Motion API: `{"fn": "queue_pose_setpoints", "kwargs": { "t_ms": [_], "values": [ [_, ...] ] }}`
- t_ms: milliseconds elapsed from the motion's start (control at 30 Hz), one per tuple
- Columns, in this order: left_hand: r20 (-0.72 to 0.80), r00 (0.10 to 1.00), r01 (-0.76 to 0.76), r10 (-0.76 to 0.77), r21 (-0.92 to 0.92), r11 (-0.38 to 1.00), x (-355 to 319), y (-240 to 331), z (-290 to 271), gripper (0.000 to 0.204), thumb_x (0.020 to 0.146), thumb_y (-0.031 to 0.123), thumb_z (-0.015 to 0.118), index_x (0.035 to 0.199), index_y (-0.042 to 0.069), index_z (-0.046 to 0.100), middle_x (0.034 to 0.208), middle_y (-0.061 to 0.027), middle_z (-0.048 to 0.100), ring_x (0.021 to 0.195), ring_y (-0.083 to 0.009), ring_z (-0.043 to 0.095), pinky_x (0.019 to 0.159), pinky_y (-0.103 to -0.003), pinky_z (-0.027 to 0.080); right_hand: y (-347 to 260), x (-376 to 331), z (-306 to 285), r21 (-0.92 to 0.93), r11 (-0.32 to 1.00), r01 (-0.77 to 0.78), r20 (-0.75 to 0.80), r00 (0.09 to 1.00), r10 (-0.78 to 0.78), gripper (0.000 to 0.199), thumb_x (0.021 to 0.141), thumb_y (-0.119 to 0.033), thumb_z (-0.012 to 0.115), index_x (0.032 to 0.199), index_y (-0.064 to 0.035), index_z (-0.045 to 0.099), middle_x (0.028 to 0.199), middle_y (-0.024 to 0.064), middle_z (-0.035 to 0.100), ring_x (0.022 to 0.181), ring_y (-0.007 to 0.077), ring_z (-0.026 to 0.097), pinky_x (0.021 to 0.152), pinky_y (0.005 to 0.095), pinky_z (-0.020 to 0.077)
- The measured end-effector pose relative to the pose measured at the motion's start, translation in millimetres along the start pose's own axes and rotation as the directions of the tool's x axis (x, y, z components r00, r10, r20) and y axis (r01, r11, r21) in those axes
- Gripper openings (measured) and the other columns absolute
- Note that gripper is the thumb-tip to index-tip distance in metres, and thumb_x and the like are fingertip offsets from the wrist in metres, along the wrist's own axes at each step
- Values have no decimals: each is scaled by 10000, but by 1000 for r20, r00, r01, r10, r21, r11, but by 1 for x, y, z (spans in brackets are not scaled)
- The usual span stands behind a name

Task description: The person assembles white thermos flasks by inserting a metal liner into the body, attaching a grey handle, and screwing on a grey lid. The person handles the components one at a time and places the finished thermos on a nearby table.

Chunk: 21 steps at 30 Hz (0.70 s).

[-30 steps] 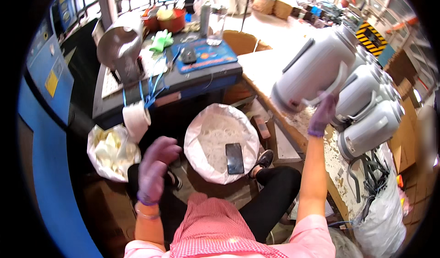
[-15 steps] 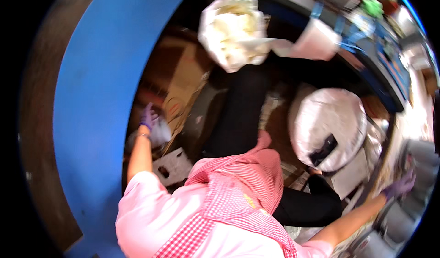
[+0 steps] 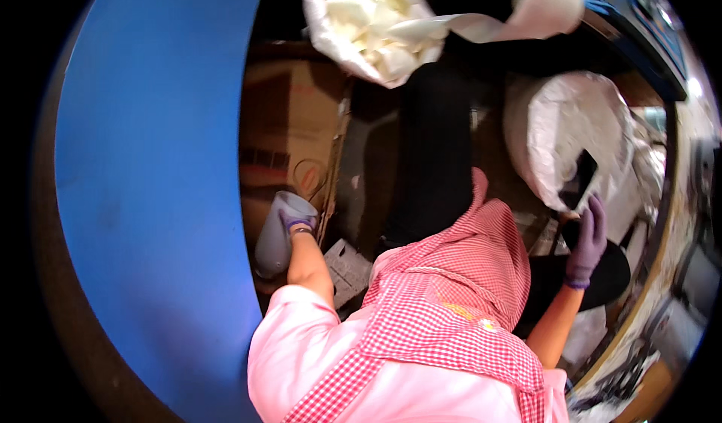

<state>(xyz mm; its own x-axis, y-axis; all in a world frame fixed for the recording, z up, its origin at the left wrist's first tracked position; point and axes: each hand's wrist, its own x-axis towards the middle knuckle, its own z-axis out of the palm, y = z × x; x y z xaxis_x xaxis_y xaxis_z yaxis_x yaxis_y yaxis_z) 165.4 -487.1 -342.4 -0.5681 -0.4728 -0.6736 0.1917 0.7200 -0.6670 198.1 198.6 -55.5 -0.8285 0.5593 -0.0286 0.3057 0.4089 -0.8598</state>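
My left hand [image 3: 295,214], in a purple glove, grips the rim of a grey cup-shaped container [image 3: 272,239] low beside the blue surface. Its fingers are partly hidden by the container's wall. My right hand [image 3: 588,242], also gloved in purple, is raised with fingers stretched out and holds nothing. Just beyond it is a large white sack [image 3: 553,130], with a black object [image 3: 579,178] lying on top.
A long blue surface [image 3: 150,182] runs along the left. Cardboard [image 3: 308,115] lies past my left hand. At the far side, a white bag [image 3: 331,43] holds pale scraps, and a white strip [image 3: 481,30] hangs from a roll. Several grey containers [image 3: 681,333] stand at the right.
My left hand has taken hold of the grey container. The right hand has moved from the grey containers at the right toward the white sack. The whole view has shifted.
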Motion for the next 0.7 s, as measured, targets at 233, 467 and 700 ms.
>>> {"fn": "queue_pose_setpoints", "kwargs": {
  "t_ms": [233,467,700],
  "values": [
    [-692,689,659,218,471,-587,-141,0,-241,801,840,560,699,1428,70,461,1469,-159,463,1344,-346,432,950,-459,518,-83,-16,80,349,937,-18,364,924,-118,287,915,-61,649,1193,11,648,1276,118,631,1192,204,584,1027,316,443],
    [-950,282,498,133,27,-867,-268,35,-274,792,913,558,593,1469,30,394,1500,-194,415,1366,-328,421,1101,-499,387,-109,-20,100,335,889,312,293,862,-413,657,870,-121,722,1456,-7,446,1199,216,672,1091,285,687,933,350,532],
    [-971,-46,48,234,-237,-970,-313,-21,-421,903,884,629,564,1504,15,333,1495,-204,421,1390,-341,406,1168,-486,323,-82,-54,-37,-23,635,772,422,583,-694,543,827,-87,741,1347,-57,589,1185,191,662,1059,342,670,930,386,540]
  ]
}}
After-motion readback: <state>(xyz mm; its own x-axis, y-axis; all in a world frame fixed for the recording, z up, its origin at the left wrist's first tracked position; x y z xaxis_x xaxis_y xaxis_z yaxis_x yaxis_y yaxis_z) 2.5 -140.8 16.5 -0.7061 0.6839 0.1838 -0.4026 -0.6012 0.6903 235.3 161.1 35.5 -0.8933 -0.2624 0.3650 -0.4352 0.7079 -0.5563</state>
